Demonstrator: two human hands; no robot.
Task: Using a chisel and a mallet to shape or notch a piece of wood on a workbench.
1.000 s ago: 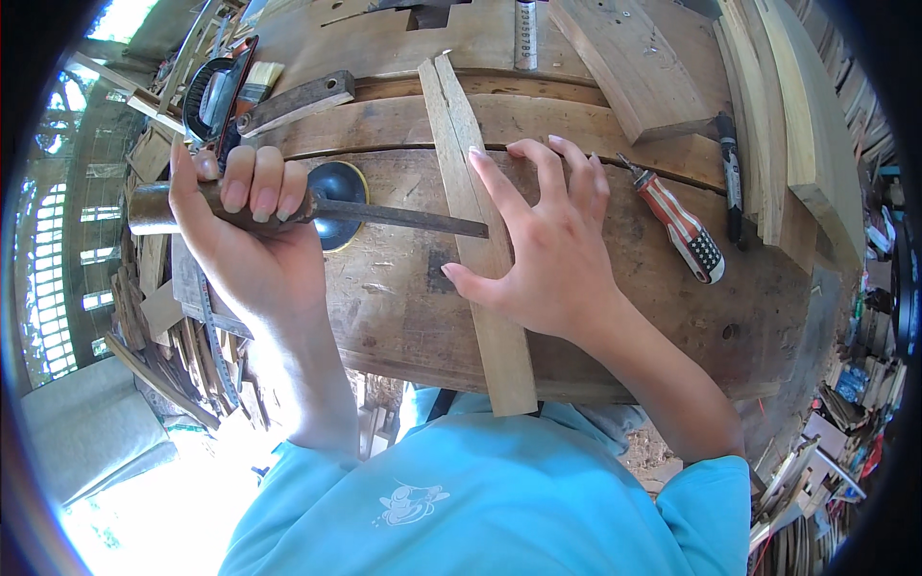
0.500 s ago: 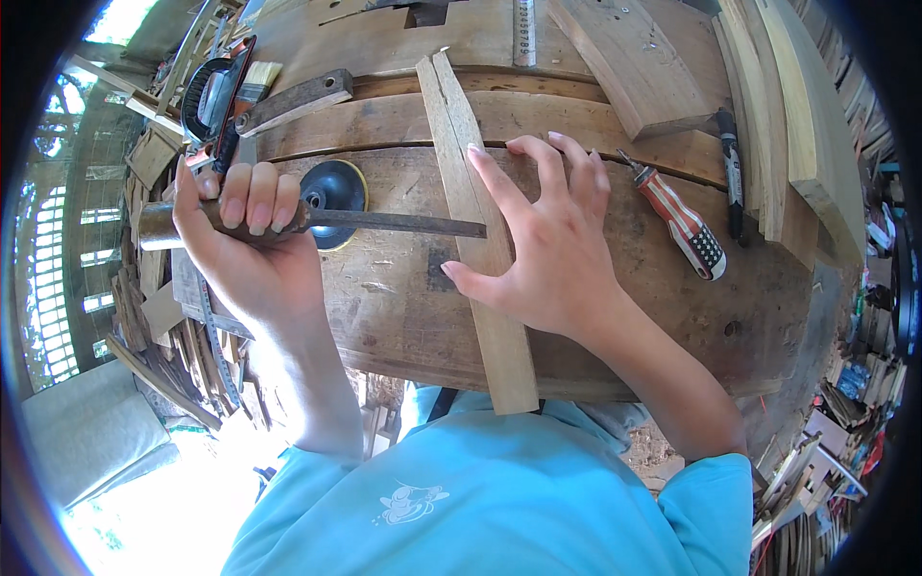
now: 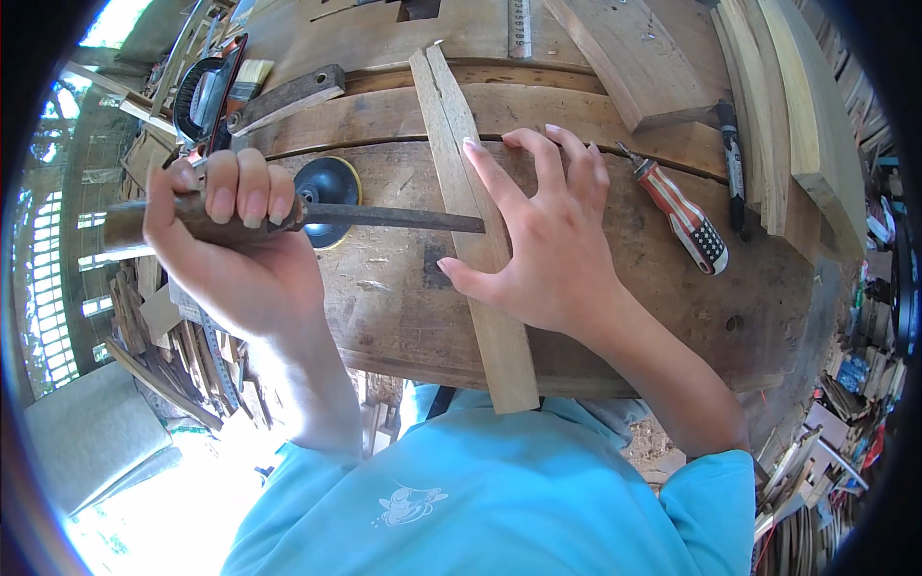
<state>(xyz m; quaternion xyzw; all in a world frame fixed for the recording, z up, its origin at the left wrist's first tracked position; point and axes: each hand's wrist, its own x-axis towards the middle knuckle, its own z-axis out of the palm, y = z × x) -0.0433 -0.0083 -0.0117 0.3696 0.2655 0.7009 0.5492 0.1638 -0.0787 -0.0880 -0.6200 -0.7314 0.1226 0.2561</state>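
Note:
My left hand (image 3: 252, 252) is wrapped round the wooden handle of a chisel (image 3: 394, 219). The long flat dark blade points right, and its tip lies over a narrow strip of wood (image 3: 504, 350). This strip runs lengthwise across the bench to its near edge, with a crack at its far end. My right hand (image 3: 562, 250) is open, fingers spread, at the strip's right side. Its thumb reaches across the strip below the blade and its index fingertip is at the strip's right edge; whether they press on it I cannot tell.
On the wooden bench (image 3: 672, 326) lie a round black sanding pad (image 3: 327, 182), a screwdriver (image 3: 684, 216), a black marker (image 3: 733, 168), a thick board (image 3: 634, 62) and a steel ruler (image 3: 520, 27). A wooden-edged tool (image 3: 288, 101) and a brush (image 3: 252, 77) lie far left; planks (image 3: 816, 125) stand right.
My left hand has shifted slightly left and up, with the chisel's handle end moved further left. The blade tip stays over the wood strip, and my right hand keeps its pose.

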